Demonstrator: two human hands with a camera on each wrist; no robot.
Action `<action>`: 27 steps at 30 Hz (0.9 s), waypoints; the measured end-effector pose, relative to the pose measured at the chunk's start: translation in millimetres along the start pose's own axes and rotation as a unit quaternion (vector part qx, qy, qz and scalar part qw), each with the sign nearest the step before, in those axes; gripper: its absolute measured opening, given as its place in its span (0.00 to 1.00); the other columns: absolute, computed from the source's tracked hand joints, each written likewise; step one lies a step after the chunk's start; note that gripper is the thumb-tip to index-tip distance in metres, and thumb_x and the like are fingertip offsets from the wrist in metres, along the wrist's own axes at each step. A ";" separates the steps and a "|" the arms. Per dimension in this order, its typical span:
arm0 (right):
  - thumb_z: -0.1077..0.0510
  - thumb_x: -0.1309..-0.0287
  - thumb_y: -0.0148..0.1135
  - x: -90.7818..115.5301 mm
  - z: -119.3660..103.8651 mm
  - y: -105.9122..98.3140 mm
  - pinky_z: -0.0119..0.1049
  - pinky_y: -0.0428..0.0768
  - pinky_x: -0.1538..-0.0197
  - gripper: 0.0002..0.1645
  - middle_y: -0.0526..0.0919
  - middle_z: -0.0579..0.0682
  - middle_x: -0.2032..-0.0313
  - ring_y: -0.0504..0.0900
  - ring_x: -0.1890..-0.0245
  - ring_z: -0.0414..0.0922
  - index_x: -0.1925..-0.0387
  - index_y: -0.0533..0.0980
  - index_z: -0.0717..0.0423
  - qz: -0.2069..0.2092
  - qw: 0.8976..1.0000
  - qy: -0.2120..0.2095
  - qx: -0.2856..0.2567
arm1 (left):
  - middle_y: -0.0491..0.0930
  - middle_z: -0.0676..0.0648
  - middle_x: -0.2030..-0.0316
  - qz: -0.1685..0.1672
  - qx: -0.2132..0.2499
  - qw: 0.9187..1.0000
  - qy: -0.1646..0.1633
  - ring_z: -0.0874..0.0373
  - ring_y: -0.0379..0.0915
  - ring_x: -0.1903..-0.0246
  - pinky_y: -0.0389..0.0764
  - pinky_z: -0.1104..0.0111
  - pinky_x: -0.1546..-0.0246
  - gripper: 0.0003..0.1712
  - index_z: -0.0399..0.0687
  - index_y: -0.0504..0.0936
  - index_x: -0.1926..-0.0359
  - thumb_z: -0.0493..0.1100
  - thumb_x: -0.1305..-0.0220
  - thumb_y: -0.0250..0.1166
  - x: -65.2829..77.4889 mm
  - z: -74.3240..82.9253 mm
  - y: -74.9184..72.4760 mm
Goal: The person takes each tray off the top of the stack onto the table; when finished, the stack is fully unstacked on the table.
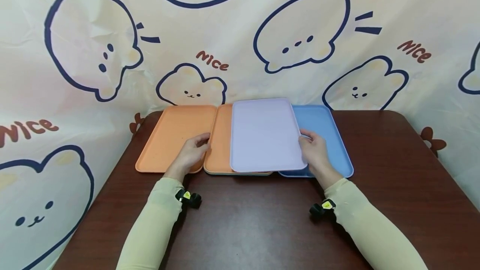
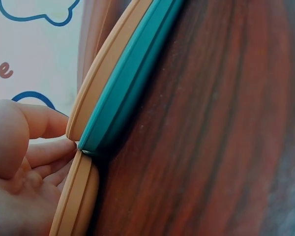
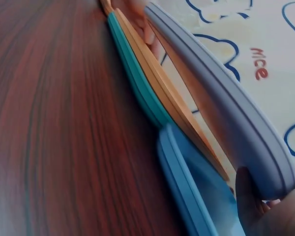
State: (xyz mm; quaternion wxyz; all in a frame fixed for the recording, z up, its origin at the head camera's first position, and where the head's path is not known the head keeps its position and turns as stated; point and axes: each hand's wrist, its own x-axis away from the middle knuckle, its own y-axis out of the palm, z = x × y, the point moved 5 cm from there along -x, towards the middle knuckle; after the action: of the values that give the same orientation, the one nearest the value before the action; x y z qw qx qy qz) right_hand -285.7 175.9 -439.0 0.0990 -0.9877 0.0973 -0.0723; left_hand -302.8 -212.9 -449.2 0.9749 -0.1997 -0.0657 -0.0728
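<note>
My right hand (image 1: 314, 150) grips the right edge of a pale purple tray (image 1: 267, 134). In the right wrist view the purple tray (image 3: 231, 103) is raised above the trays below, fingers at its near corner. Beneath it, an orange tray (image 1: 220, 153) lies stacked on a teal tray (image 2: 120, 110). A blue tray (image 1: 330, 136) sits at the right, partly covered by the purple one. My left hand (image 1: 192, 151) touches the left edge of the stacked orange tray, its fingertips partly hidden there. A second orange tray (image 1: 180, 132) lies under and beside that hand.
The trays stand in a row along the back of a dark brown wooden table (image 1: 240, 220). Behind it hangs a pale cloth (image 1: 240, 32) with cartoon bears and lettering. Both wrists carry small black cameras (image 1: 194, 200).
</note>
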 end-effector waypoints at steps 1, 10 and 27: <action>0.59 0.20 0.48 0.0 0.4 -5.6 0.26 0.82 0.58 0.30 0.82 0.69 0.36 0.84 0.49 0.48 0.23 0.71 0.61 0.002 1.000 0.000 0.004 | 0.61 0.33 0.18 -0.002 -0.002 1.000 0.001 0.40 0.53 0.16 0.60 0.48 0.17 0.33 0.34 0.62 0.18 0.37 0.18 0.54 0.7 0.5 0.0; 0.57 0.18 0.47 0.2 -0.3 -58.5 0.25 0.84 0.61 0.30 0.81 0.71 0.37 0.81 0.63 0.29 0.22 0.69 0.62 0.017 0.999 -0.008 0.026 | 0.60 0.32 0.18 -0.007 -0.010 1.000 0.009 0.38 0.56 0.17 0.63 0.48 0.18 0.33 0.33 0.61 0.18 0.35 0.18 0.54 2.2 0.9 1.2; 0.50 0.15 0.42 -4.9 19.0 -154.2 0.21 0.82 0.61 0.34 0.75 0.70 0.29 0.78 0.58 0.27 0.19 0.64 0.62 0.032 0.992 -0.015 0.123 | 0.60 0.33 0.18 -0.008 -0.012 1.000 0.004 0.39 0.55 0.17 0.63 0.49 0.17 0.33 0.34 0.61 0.17 0.34 0.19 0.54 -0.3 1.3 1.9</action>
State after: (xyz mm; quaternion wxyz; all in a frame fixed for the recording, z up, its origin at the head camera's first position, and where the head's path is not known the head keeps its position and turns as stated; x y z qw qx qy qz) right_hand -260.0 328.6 -425.7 0.2235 -0.9653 0.1182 -0.0657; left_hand -302.8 -210.6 -448.7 0.9721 -0.2107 -0.0623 -0.0824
